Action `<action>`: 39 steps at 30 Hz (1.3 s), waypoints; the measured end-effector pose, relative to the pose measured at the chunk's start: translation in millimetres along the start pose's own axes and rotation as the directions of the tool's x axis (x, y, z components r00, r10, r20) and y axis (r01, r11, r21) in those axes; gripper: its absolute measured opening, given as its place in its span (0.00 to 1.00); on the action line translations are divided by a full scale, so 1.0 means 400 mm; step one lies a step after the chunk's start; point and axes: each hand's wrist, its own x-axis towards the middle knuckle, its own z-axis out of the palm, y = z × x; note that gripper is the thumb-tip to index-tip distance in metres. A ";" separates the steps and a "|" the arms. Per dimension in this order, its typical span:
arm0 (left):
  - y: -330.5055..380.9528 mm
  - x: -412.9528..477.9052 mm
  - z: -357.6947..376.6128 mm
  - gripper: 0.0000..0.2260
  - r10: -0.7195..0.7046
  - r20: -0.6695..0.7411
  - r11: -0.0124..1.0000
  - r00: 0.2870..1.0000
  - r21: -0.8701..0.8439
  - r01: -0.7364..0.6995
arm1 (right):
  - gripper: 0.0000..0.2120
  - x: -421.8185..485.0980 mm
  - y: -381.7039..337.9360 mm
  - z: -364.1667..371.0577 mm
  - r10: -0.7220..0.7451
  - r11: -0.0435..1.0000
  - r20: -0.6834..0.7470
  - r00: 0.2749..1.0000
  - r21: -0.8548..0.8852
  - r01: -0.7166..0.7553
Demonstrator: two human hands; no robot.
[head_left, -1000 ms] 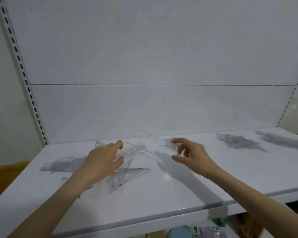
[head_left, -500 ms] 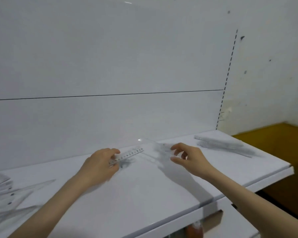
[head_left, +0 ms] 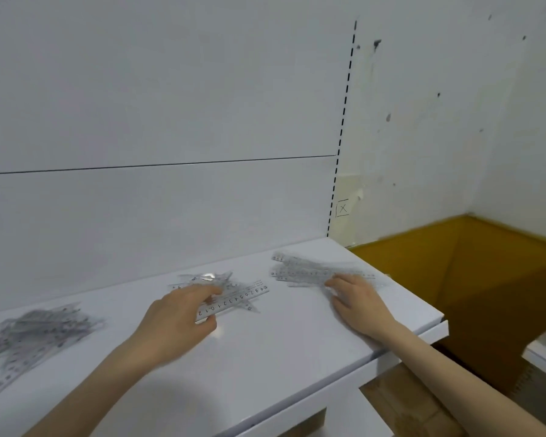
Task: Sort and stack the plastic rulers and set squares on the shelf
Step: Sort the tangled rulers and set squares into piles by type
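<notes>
Swung right along the shelf (head_left: pixel 265 357); numbered ruler (head_left: pixel 234 301) pinched in left hand (head_left: pixel 177 320), ruler stack (head_left: pixel 306 271) pressed under flat, straight-fingered right hand (head_left: pixel 356 299).

Shelf (head_left: pixel 265 367), seen from its front edge; directions are taken from the middle pile (head_left: pixel 221 280). Bare white surface runs toward 6 o'clock, between the two forearms. At 9 o'clock a loose heap of clear rulers (head_left: pixel 38 332) covers the surface, with a bare strip between it and the left hand (head_left: pixel 177 320), which grips a numbered ruler (head_left: pixel 234 302) on the middle pile. At 2 o'clock the right pile (head_left: pixel 303 271) lies under the flat fingers of the right hand (head_left: pixel 356 301). A narrow bare gap divides these two piles. The back panel (head_left: pixel 171 121) closes 12 o'clock.
</notes>
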 end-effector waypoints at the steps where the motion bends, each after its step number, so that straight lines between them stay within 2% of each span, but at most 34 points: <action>1: 0.009 0.007 0.005 0.19 0.006 0.014 1.000 1.000 -0.006 -0.006 | 0.16 0.001 0.002 0.006 -0.021 0.999 -0.014 1.000 -0.047 0.020; 3: 0.027 0.018 0.019 0.19 0.032 0.046 0.999 0.998 -0.021 -0.031 | 0.18 -0.004 -0.002 0.006 -0.032 0.996 -0.036 0.999 -0.085 0.029; 5: 0.043 0.029 0.035 0.19 0.072 0.075 0.997 0.995 -0.045 -0.069 | 0.22 -0.013 -0.019 -0.008 -0.072 0.997 -0.087 0.994 -0.040 0.069; 7: 0.057 0.039 0.051 0.20 0.127 0.095 0.990 0.987 -0.070 -0.121 | 0.24 -0.019 -0.051 -0.029 -0.218 0.974 -0.150 0.964 0.022 0.223; 8: 0.065 0.043 0.058 0.20 0.160 0.101 0.984 0.982 -0.091 -0.151 | 0.25 -0.022 -0.072 -0.040 -0.313 0.947 -0.146 0.938 0.032 0.321; 11: 0.094 0.049 0.070 0.21 0.257 0.122 0.961 0.959 -0.134 -0.240 | 0.24 -0.026 -0.141 -0.057 -0.543 0.839 -0.010 0.840 0.035 0.543; 14: 0.113 0.047 0.063 0.19 0.319 0.129 0.943 0.939 -0.138 -0.302 | 0.16 -0.029 -0.181 -0.057 -0.618 0.780 0.029 0.786 0.151 0.608; 17: 0.109 0.052 0.055 0.21 0.325 0.173 0.945 0.930 -0.077 -0.317 | 0.11 -0.040 -0.168 -0.067 -0.607 0.776 0.014 0.794 0.224 0.589; 20: 0.105 0.068 0.059 0.24 0.278 0.224 0.961 0.934 -0.063 -0.271 | 0.13 -0.060 -0.117 -0.081 -0.570 0.807 0.000 0.822 0.190 0.560; 23: 0.116 0.085 0.065 0.31 0.251 0.245 0.964 0.937 0.029 -0.266 | 0.10 -0.082 -0.042 -0.095 -0.573 0.808 -0.114 0.811 0.087 0.583; 25: 0.116 0.092 0.076 0.30 0.199 0.241 0.971 0.950 0.080 -0.224 | 0.08 -0.084 0.022 -0.100 -0.538 0.833 -0.206 0.817 0.017 0.553; 27: 0.106 0.089 0.086 0.26 0.128 0.213 0.989 0.969 0.049 -0.141 | 0.08 -0.073 0.070 -0.099 -0.443 0.893 -0.282 0.851 -0.054 0.447; 30: 0.079 0.074 0.090 0.19 0.076 0.153 0.997 0.985 0.013 -0.078 | 0.06 -0.048 0.090 -0.076 -0.207 0.978 -0.358 0.910 -0.065 0.197; 32: 0.069 0.063 0.083 0.17 0.066 0.125 0.998 0.990 0.009 -0.067 | 0.05 -0.026 0.082 -0.058 -0.094 0.995 -0.321 0.942 -0.071 0.075; 36: 0.062 0.054 0.065 0.15 0.064 0.076 0.998 0.995 -0.008 -0.064 | 0.10 0.004 0.082 -0.028 -0.112 0.980 -0.148 0.983 -0.179 0.085; 39: 0.068 0.044 0.046 0.27 0.078 0.107 0.997 0.991 0.010 -0.079 | 0.12 0.000 0.067 -0.044 -0.089 0.975 -0.180 0.980 -0.216 0.049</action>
